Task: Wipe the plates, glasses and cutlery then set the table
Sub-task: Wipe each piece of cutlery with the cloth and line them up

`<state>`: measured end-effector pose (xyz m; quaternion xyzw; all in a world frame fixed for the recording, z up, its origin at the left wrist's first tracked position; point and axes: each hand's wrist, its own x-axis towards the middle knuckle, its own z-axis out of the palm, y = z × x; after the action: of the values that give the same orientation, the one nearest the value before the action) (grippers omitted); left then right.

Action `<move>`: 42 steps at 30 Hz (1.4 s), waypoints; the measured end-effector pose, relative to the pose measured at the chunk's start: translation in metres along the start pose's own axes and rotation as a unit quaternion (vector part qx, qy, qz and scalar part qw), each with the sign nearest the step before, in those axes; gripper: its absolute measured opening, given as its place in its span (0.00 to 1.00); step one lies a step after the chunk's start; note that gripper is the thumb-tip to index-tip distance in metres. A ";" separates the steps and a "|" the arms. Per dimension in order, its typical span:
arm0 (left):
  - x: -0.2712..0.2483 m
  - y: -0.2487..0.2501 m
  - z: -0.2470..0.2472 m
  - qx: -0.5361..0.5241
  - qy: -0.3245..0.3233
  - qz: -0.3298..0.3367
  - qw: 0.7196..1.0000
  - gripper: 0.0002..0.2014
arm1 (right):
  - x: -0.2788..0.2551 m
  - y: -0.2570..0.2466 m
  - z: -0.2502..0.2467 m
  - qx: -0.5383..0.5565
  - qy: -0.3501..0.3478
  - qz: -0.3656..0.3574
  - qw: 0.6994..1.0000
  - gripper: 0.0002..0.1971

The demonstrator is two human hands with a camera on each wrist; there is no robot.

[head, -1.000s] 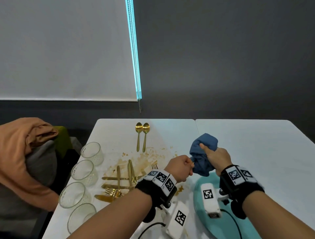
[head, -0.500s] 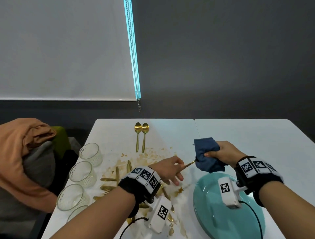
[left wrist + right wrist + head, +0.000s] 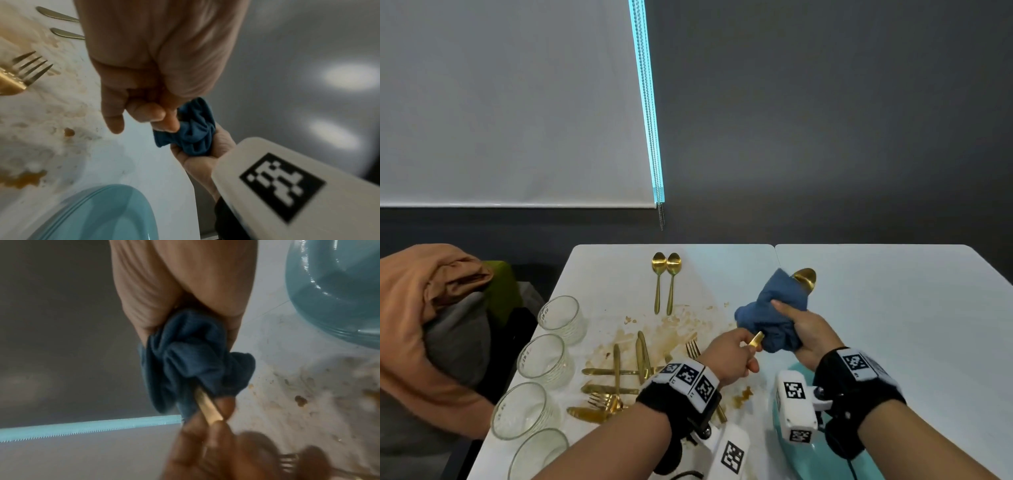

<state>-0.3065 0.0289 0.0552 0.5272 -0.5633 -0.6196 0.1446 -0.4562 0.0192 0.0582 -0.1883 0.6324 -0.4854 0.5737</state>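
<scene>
My left hand (image 3: 736,353) pinches the handle end of a gold spoon (image 3: 804,278) above the table. Its bowl sticks out past a bunched blue cloth (image 3: 774,317), which my right hand (image 3: 808,329) grips around the spoon's shaft. In the right wrist view the gold handle (image 3: 207,407) comes out of the cloth (image 3: 195,360) between the left hand's fingertips. A teal plate (image 3: 822,459) lies under my right wrist. Two clean gold spoons (image 3: 666,281) lie side by side at the far middle of the white table (image 3: 893,308).
Several gold forks and knives (image 3: 616,380) lie crossed in brown stains left of my left wrist. Several clear glasses (image 3: 544,359) stand in a row along the table's left edge. A chair with orange and grey clothing (image 3: 431,325) stands to the left.
My left hand has closed back on the spoon's handle end. The right hand slid the cloth along the shaft, and the spoon's bowl now shows beyond the cloth.
</scene>
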 end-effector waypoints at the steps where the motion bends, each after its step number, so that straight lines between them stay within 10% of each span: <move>1: 0.003 -0.001 0.001 -0.009 0.004 0.004 1.000 0.10 | -0.003 0.002 0.003 -0.028 -0.016 -0.005 0.999 0.13; 16: -0.006 0.009 -0.010 0.089 -0.118 -0.118 0.982 0.21 | 0.001 0.003 -0.001 -0.347 -0.048 -0.032 0.936 0.14; 23: 0.015 0.018 -0.043 0.074 0.138 -0.006 0.988 0.05 | -0.007 -0.015 0.004 -0.427 -0.097 -0.027 0.898 0.08; 30: 0.018 0.029 -0.052 0.033 0.106 0.010 0.994 0.17 | -0.010 -0.026 0.028 -0.538 -0.148 -0.041 0.829 0.13; 42: 0.033 0.027 -0.063 -0.024 0.099 0.004 0.995 0.15 | 0.001 -0.026 0.051 -0.521 -0.127 -0.046 0.843 0.10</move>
<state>-0.2795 -0.0400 0.0744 0.5804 -0.5332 -0.5769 0.2146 -0.4181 -0.0135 0.0859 -0.5485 0.7042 -0.0823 0.4433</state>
